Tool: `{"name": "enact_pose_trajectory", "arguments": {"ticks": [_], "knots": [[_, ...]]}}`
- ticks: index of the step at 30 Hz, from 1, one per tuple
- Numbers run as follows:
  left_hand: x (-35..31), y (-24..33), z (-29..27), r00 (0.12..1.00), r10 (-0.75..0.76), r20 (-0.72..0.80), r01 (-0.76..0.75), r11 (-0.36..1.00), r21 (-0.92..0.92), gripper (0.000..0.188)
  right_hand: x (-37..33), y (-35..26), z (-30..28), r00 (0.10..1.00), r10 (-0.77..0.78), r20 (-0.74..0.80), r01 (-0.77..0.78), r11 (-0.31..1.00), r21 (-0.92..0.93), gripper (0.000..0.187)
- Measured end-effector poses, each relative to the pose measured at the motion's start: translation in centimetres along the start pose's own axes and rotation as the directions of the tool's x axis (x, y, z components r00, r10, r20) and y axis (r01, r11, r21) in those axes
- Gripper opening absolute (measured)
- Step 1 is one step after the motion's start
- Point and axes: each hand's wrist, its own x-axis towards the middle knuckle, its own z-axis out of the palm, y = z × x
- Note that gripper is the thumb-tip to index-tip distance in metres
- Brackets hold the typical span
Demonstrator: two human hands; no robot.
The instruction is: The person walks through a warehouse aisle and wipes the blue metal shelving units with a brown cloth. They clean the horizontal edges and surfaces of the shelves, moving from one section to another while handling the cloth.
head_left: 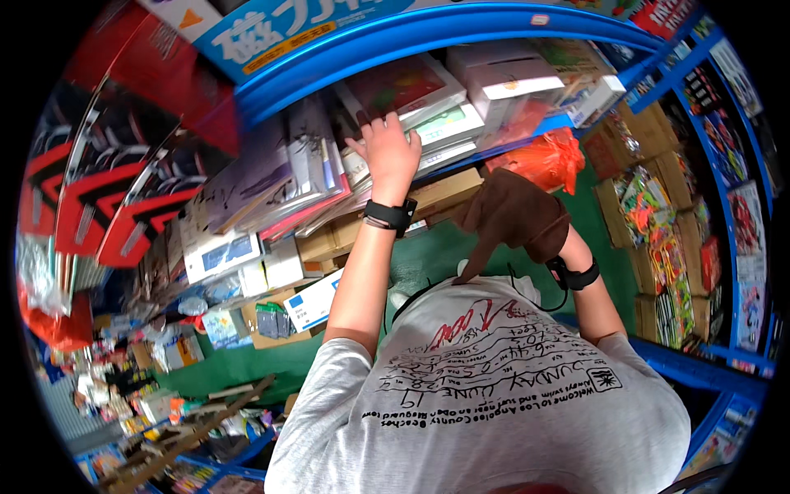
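My left hand (388, 156) lies with its fingers spread on the near edge of a flat box with a dark red cover (403, 86), on top of a shelf stack. Just below that box is a white and green box (448, 125). A brown cloth (517, 216) hangs bunched over my right hand (574, 245), which grips it; the cloth hides the fingers. The cloth is in front of the shelf, close to an orange-red plastic bag (547, 160). Left of my left hand stand thin plastic-wrapped packs (309, 156), leaning side by side.
A blue shelf beam (444, 20) runs above the stack. White boxes (506, 86) stand to its right. Red and black packages (123, 189) fill the left side. Cardboard cartons with small colourful packets (650, 214) line the right, over a green floor (605, 218).
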Motion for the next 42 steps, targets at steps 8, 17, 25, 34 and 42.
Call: {"name": "enact_pose_trajectory", "arguments": {"ticks": [8, 17, 25, 34, 42], "knots": [[4.0, 11.2, 4.3, 0.913, 0.342, -0.220, -0.404, 0.831, -0.383, 0.056, -0.2, -2.8, 1.8, 0.901, -0.048, -0.431, -0.014, 0.990, -0.138, 0.051], [3.3, 12.3, 9.6, 0.940, 0.295, -0.173, -0.336, 0.892, -0.301, 0.048, -1.7, -4.3, -6.4, 0.812, -0.258, -0.524, -0.058, 0.857, -0.511, 0.032], [0.1, 15.2, 8.6, 0.948, 0.276, -0.157, -0.315, 0.882, -0.351, 0.053, 9.1, -6.6, -19.0, 0.939, -0.344, -0.021, 0.017, 0.108, -0.994, 0.023], [-0.5, 18.9, 7.2, 0.982, 0.177, -0.068, -0.188, 0.862, -0.470, 0.062, 21.9, 2.4, -22.2, 0.890, -0.256, 0.378, 0.456, 0.554, -0.697, 0.032], [0.8, 18.7, 7.9, 0.984, 0.151, -0.091, -0.176, 0.825, -0.536, 0.058, 19.3, -3.8, -21.2, 0.803, 0.076, 0.591, 0.403, 0.661, -0.633, 0.048]]}}
